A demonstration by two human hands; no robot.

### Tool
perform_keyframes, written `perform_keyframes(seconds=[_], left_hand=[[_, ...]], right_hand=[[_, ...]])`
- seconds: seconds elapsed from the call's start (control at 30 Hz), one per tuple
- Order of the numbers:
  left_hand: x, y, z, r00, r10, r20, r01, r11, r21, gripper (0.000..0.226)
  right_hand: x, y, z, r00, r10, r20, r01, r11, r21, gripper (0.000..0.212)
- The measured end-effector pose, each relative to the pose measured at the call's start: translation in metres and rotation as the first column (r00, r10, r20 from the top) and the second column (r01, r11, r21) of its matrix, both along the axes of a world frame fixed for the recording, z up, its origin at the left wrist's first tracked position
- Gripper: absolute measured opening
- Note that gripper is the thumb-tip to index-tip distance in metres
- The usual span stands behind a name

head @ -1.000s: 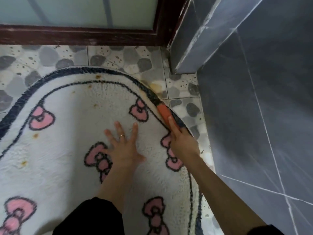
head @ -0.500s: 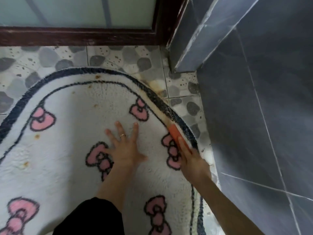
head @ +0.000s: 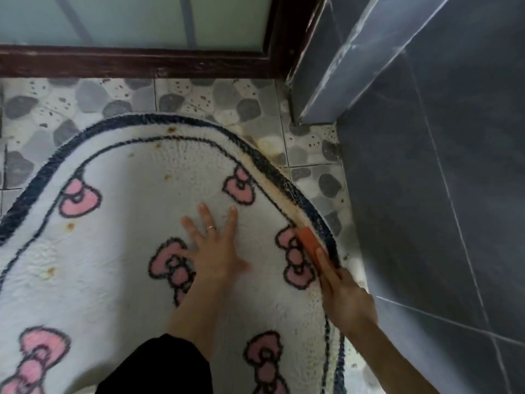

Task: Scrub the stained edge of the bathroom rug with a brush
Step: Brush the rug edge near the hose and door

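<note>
Now: the orange brush (head: 309,242) sits on the right-hand curve of the rug (head: 176,177), just inside the dark border and beside a pink bow. Over the last second it has travelled back along that border toward the person; it began further up the curve, near the floor tiles (head: 227,100) by the grey wall (head: 426,194). Right hand (head: 345,297) grips the brush from behind, index finger laid straight along its back; the bristles are hidden under the orange body. Left hand (head: 216,251) lies open and flat on the white pile, fingers spread, ring (head: 211,228) visible, in the same spot throughout; it appears to pin the rug against the pull. Read as one return stroke of a scrub along the edge. The stained edge (head: 279,191) shows as a yellow-brown band hugging the inside of the border, ahead of the brush, and it looks much the same as before, so I judge the scrubbing far from finished. Rust-coloured spots (head: 69,226) also dot the pile further left, away from the brush. Likely next: push forward again over the band. Whether the rug is wet I cannot tell.
</note>
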State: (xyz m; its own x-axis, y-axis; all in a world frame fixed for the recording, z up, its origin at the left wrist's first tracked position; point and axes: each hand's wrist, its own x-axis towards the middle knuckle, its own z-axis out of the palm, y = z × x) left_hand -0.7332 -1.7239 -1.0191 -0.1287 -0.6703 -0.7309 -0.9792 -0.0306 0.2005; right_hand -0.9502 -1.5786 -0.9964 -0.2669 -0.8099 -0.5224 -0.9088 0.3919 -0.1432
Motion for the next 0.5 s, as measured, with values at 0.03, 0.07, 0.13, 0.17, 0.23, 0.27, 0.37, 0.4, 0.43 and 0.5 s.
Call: perform_keyframes(seconds=[0.03, 0.07, 0.13, 0.17, 0.23, 0.27, 0.37, 0.4, 0.43, 0.5], left_hand=[[0.003, -0.001, 0.000, 1.000, 0.016, 0.002, -0.016, 1.000, -0.001, 0.134], [0.003, -0.001, 0.002, 1.000, 0.018, 0.004, -0.018, 1.000, 0.004, 0.133], [0.002, -0.002, 0.001, 1.000, 0.009, 0.010, -0.009, 1.000, 0.006, 0.133], [0.000, -0.002, 0.000, 1.000, 0.002, 0.013, -0.002, 1.000, 0.008, 0.132], [0.000, -0.002, -0.002, 1.000, -0.005, 0.023, 0.005, 1.000, -0.006, 0.132], [0.001, -0.002, -0.003, 1.000, -0.001, 0.029, 0.002, 1.000, -0.016, 0.132], [0.004, 0.001, 0.000, 1.000, 0.018, 0.006, -0.018, 1.000, -0.001, 0.133], [0.004, 0.001, -0.001, 1.000, 0.023, -0.005, -0.023, 1.000, -0.007, 0.134], [0.004, 0.001, -0.001, 1.000, 0.016, -0.011, -0.017, 1.000, -0.006, 0.134], [0.004, -0.002, -0.004, 0.999, 0.022, -0.027, -0.023, 1.000, -0.007, 0.135]], right_hand=[[-0.004, -0.003, -0.003, 1.000, 0.015, 0.003, -0.015, 1.000, -0.001, 0.109], [-0.001, -0.015, -0.005, 0.998, 0.040, -0.057, -0.041, 0.999, -0.020, 0.108], [0.014, -0.085, -0.003, 0.998, 0.062, -0.032, -0.064, 0.997, -0.048, 0.090], [0.022, -0.121, -0.006, 1.000, 0.018, -0.013, -0.019, 0.998, -0.067, 0.077], [0.038, -0.151, -0.029, 0.997, 0.064, -0.050, -0.069, 0.991, -0.111, 0.066], [0.040, -0.155, -0.032, 0.996, 0.076, -0.046, -0.081, 0.990, -0.115, 0.069], [0.022, -0.082, -0.029, 0.986, 0.103, -0.129, -0.118, 0.986, -0.118, 0.092], [0.018, -0.041, -0.023, 0.995, 0.071, -0.069, -0.080, 0.986, -0.144, 0.103], [0.009, -0.016, -0.012, 0.998, -0.027, 0.051, 0.031, 0.997, -0.076, 0.110], [-0.006, -0.001, -0.013, 0.985, -0.098, 0.143, 0.095, 0.995, 0.024, 0.106]])
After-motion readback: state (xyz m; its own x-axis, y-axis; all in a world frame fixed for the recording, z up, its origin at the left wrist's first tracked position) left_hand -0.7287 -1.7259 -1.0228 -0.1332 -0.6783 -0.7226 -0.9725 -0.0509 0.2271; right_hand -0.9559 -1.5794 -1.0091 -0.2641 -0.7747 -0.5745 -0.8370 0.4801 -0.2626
